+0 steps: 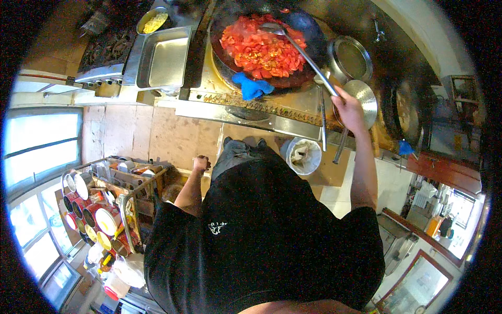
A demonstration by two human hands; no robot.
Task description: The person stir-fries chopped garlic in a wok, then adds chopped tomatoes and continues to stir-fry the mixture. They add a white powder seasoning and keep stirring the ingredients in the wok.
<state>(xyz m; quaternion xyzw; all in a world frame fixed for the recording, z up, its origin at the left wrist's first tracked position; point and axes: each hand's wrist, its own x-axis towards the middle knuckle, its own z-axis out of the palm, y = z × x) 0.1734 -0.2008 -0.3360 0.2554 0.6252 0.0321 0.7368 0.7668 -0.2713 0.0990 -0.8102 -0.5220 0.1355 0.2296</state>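
Note:
My right hand [350, 110] grips the long metal handle of a wok ladle [308, 57]. The ladle's bowl rests among chopped red tomatoes [262, 47] in a large dark wok [310, 23] on the range. Bits of yellow show among the tomato pieces near the front. A blue cloth [253, 86] lies over the wok's near rim. Low by my left side, away from the stove, my left hand [201, 163] hangs with its fingers curled and nothing visible in it.
Left of the wok stand a rectangular steel pan [166, 59] and a bowl of yellow food [155, 22]. At right lie a perforated strainer [366, 104] and a round metal pan [351, 59]. A lined bin [304, 157] stands below the stove edge. Behind me at left is a loaded cart [125, 196].

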